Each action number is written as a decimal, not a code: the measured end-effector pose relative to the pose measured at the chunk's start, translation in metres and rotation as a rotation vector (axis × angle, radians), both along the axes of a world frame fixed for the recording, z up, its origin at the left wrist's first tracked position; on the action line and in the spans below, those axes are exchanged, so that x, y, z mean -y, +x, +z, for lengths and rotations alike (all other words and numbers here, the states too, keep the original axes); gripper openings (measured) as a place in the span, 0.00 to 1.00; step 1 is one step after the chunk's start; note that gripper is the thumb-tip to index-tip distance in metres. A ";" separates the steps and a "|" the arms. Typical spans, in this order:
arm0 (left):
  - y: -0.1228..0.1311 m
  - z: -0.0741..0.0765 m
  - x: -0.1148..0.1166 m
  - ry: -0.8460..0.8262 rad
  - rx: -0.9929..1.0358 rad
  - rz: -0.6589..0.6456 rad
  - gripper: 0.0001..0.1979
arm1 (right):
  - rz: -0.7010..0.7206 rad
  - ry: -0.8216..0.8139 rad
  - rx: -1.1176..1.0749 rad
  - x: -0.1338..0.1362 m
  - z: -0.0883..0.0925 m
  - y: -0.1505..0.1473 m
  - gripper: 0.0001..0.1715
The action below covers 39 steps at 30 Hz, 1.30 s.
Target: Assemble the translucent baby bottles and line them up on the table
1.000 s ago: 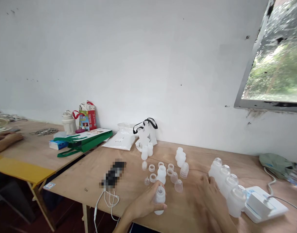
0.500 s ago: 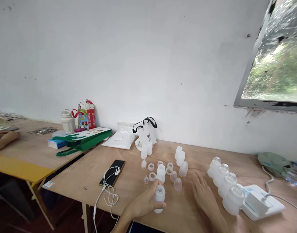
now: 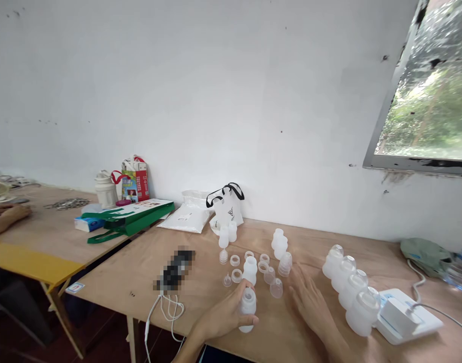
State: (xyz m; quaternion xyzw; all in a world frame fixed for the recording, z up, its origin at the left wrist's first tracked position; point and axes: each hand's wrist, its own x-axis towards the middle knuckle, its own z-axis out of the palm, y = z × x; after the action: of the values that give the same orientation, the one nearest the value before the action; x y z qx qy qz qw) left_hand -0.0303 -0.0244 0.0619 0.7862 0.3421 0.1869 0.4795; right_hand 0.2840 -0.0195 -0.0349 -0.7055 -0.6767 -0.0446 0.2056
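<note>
My left hand [image 3: 225, 315] is shut around a translucent white plastic bottle [image 3: 248, 308], which stands on the plywood table [image 3: 211, 297] with its base near the table's front edge. My right hand [image 3: 309, 305] lies open on the wood, holding nothing, with its fingertips near a clear dome-shaped cap [image 3: 276, 288]. Small plastic rings [image 3: 237, 276], caps and a bottle [image 3: 250, 270] are scattered ahead of my hands. To the right of my right hand stands a row of several frosted bottles [image 3: 352, 290] with clear domed tops.
A phone, blurred in the picture [image 3: 175, 269], and white earphones [image 3: 166, 312] lie left of the parts. A white device [image 3: 400, 317] with a cable sits at right. A co-worker's hand [image 3: 9, 214] rests on the adjoining table, which holds a green bag [image 3: 128, 219].
My right hand has slid left across the table, closer to the small parts. My left hand still grips the bottle, and the view has shifted only slightly.
</note>
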 end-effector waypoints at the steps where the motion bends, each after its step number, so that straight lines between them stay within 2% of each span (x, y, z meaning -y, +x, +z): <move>1: 0.000 0.000 0.000 0.005 0.002 -0.005 0.23 | 0.051 -0.006 -0.012 0.000 0.000 -0.001 0.37; 4: 0.000 0.001 0.001 0.002 0.000 -0.006 0.23 | 0.145 -0.049 -0.006 0.003 0.002 -0.004 0.36; 10: 0.000 0.003 0.002 -0.003 -0.030 0.005 0.23 | 0.101 -0.106 0.016 0.005 0.010 -0.008 0.33; 18: -0.001 0.003 0.001 -0.005 -0.023 0.000 0.23 | 0.100 -0.162 -0.026 0.005 0.010 -0.007 0.31; 22: -0.001 0.002 0.000 -0.016 -0.023 -0.002 0.23 | 0.039 -0.108 -0.204 0.008 0.023 -0.017 0.31; 25: -0.001 -0.001 -0.001 -0.032 -0.009 -0.009 0.25 | 0.171 -0.043 -0.337 0.014 0.036 -0.031 0.29; 27: -0.001 -0.005 -0.002 -0.024 -0.021 -0.003 0.29 | 0.255 -0.074 -0.344 0.018 0.042 -0.039 0.28; 30: -0.002 -0.009 -0.004 0.042 -0.094 -0.002 0.34 | 0.262 -0.133 -0.333 0.021 0.042 -0.046 0.25; 34: -0.002 -0.008 -0.004 0.113 -0.115 -0.034 0.29 | 0.253 -0.159 -0.418 0.021 0.046 -0.044 0.20; 37: 0.001 -0.004 -0.002 0.137 -0.092 -0.015 0.29 | 0.299 -0.156 -0.648 0.024 0.058 -0.041 0.23; 39: 0.003 -0.001 0.000 0.138 -0.086 0.011 0.28 | 0.372 -0.076 -0.873 0.028 0.068 -0.041 0.26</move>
State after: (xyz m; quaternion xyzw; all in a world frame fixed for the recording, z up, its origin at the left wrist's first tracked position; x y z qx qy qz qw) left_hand -0.0274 -0.0239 0.0607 0.8229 0.3529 0.1786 0.4079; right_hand 0.2428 -0.0475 0.0328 -0.5320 -0.6431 0.3186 0.4492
